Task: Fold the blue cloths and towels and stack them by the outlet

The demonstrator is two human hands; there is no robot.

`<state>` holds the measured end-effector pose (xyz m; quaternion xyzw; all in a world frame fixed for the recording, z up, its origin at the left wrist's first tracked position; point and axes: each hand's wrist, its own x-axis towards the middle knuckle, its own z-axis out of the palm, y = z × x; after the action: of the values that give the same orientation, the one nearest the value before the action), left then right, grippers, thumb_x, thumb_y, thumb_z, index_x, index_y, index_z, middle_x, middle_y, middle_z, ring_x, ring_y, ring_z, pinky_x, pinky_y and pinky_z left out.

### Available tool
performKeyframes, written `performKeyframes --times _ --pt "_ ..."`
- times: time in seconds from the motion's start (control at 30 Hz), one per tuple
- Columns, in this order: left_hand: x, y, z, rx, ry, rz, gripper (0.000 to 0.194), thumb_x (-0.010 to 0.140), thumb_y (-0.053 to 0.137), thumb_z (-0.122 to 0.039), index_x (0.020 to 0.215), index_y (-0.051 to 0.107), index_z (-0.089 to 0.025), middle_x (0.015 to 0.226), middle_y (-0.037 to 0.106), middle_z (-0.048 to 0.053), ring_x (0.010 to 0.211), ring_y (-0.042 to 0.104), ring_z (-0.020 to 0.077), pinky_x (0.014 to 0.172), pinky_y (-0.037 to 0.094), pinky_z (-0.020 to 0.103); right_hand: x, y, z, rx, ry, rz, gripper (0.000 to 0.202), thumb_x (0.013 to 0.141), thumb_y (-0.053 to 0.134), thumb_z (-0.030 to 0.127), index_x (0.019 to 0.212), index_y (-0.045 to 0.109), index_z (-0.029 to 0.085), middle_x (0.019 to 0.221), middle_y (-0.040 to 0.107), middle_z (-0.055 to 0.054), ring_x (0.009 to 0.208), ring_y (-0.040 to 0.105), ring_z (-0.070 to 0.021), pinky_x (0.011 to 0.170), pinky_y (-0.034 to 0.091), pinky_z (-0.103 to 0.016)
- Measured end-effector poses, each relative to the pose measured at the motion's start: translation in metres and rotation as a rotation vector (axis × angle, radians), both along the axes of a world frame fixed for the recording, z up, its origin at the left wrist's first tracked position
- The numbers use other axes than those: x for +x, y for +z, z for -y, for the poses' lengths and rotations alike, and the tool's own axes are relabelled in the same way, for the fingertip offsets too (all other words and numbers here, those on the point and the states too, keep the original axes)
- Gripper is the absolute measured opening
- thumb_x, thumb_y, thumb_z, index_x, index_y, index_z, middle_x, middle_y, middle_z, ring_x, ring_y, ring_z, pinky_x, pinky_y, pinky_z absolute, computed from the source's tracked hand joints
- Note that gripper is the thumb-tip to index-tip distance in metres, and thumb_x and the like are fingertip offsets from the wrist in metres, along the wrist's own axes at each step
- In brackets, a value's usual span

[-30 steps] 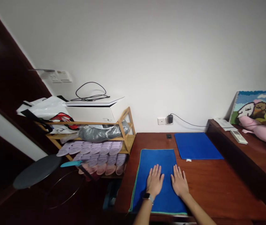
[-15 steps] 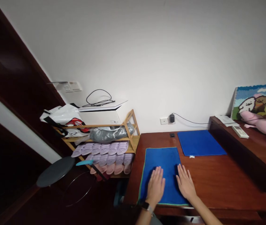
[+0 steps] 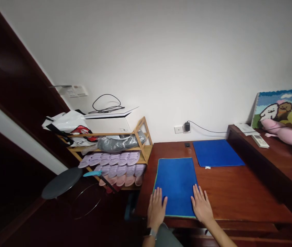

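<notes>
A blue cloth point(image 3: 178, 185) with a green edge lies spread flat on the brown wooden desk point(image 3: 233, 188). My left hand point(image 3: 156, 207) rests at its near left edge, palm down with the fingers stretched out. At the near right edge, my right hand point(image 3: 202, 205) lies flat, its fingertips over the cloth's border. Neither hand grips anything. Farther back on the desk is a second blue cloth point(image 3: 218, 153), also flat, with a small white tag on its front edge.
On the left stands a wooden rack point(image 3: 142, 151) holding several purple and pink slippers point(image 3: 117, 159) and a white box point(image 3: 107, 124). Beside it is a dark round stool point(image 3: 62, 183). A remote control point(image 3: 260, 141) and a pink plush toy point(image 3: 287, 133) lie on the raised right surface.
My left hand has slid left across the cloth to its left edge. My right hand stays by the right edge. The view has shifted slightly.
</notes>
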<state>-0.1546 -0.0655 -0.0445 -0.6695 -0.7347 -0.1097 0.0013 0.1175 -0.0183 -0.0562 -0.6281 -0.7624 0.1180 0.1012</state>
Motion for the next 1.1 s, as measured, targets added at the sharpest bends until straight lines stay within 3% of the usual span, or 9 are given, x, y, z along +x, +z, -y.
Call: performKeyframes --times 0.13,0.27,0.4,0.53,0.67,0.8,0.93,1.03,1.1 --pt "-0.042 -0.006 0.011 0.019 -0.019 -0.028 0.062 0.111 0.029 -0.048 0.166 0.034 -0.021 0.169 0.037 0.009 0.157 0.034 0.0263 0.128 0.035 0.052 0.0 0.005 0.001 -0.012 -0.005 0.005 0.068 0.107 0.019 0.046 0.168 0.026 0.017 0.174 0.021 -0.003 0.164 0.015 -0.0239 0.134 0.008 -0.051" --pt "-0.045 -0.006 0.014 0.038 -0.051 -0.034 0.061 0.11 0.032 -0.046 0.166 0.033 -0.022 0.168 0.04 0.009 0.156 0.038 0.0262 0.127 0.036 0.052 0.004 0.007 0.002 -0.063 0.015 -0.018 0.068 0.108 0.018 0.046 0.168 0.025 0.017 0.175 0.023 -0.002 0.163 0.016 -0.0234 0.134 0.009 -0.049" --pt "-0.038 -0.001 0.015 0.078 -0.071 -0.019 0.061 0.11 0.034 -0.047 0.167 0.031 -0.024 0.169 0.039 0.007 0.156 0.037 0.0259 0.128 0.036 0.051 0.013 0.006 -0.012 -0.06 -0.005 -0.099 0.069 0.108 0.013 0.048 0.167 0.033 0.019 0.172 0.033 -0.002 0.162 0.024 -0.0227 0.132 0.019 -0.046" --pt "-0.027 -0.001 0.015 0.119 -0.084 -0.016 0.062 0.111 0.034 -0.043 0.169 0.02 -0.03 0.171 0.035 0.003 0.157 0.036 0.0255 0.127 0.038 0.052 0.012 0.02 -0.066 0.027 -0.017 -0.131 0.068 0.108 0.011 0.044 0.167 0.033 0.016 0.172 0.033 -0.004 0.162 0.023 -0.0223 0.132 0.02 -0.044" --pt "-0.023 -0.017 0.018 0.081 -0.108 -0.05 0.062 0.11 0.035 -0.045 0.169 0.02 -0.032 0.171 0.034 0.001 0.155 0.039 0.0251 0.127 0.041 0.05 -0.006 0.042 -0.144 -0.018 -0.005 -0.075 0.067 0.108 0.016 0.039 0.168 0.026 0.01 0.175 0.026 -0.007 0.163 0.019 -0.0225 0.132 0.019 -0.043" --pt "-0.034 -0.027 0.018 0.024 -0.103 -0.063 0.059 0.109 0.036 -0.048 0.166 0.031 -0.034 0.168 0.04 -0.001 0.152 0.046 0.0279 0.124 0.046 0.051 -0.021 0.037 -0.195 -0.076 -0.036 -0.005 0.068 0.107 0.021 0.037 0.167 0.024 0.007 0.175 0.022 -0.01 0.163 0.017 -0.0254 0.132 0.014 -0.044" --pt "-0.017 -0.004 -0.019 0.033 -0.103 -0.033 0.054 0.11 0.032 -0.047 0.161 0.043 -0.035 0.16 0.053 -0.001 0.148 0.051 0.0289 0.122 0.048 0.052 -0.025 0.011 -0.207 -0.031 -0.054 0.026 0.069 0.107 0.018 0.041 0.168 0.023 0.008 0.176 0.022 -0.009 0.164 0.015 -0.0253 0.132 0.01 -0.044" --pt "0.03 0.023 -0.083 0.082 -0.262 0.01 0.055 0.112 0.027 -0.042 0.165 0.035 -0.031 0.167 0.044 -0.001 0.154 0.042 0.0248 0.126 0.042 0.049 -0.022 0.0 -0.207 0.0 -0.042 0.025 0.069 0.107 0.018 0.041 0.168 0.023 0.009 0.176 0.022 -0.009 0.164 0.016 -0.0247 0.132 0.011 -0.044" --pt "0.068 0.033 -0.134 0.099 -0.375 0.026 0.058 0.112 0.025 -0.042 0.168 0.028 -0.026 0.171 0.037 0.002 0.158 0.034 0.0229 0.13 0.035 0.048 -0.02 -0.002 -0.206 0.017 -0.033 0.032 0.069 0.107 0.018 0.04 0.168 0.023 0.009 0.176 0.022 -0.009 0.164 0.016 -0.0247 0.132 0.012 -0.044"
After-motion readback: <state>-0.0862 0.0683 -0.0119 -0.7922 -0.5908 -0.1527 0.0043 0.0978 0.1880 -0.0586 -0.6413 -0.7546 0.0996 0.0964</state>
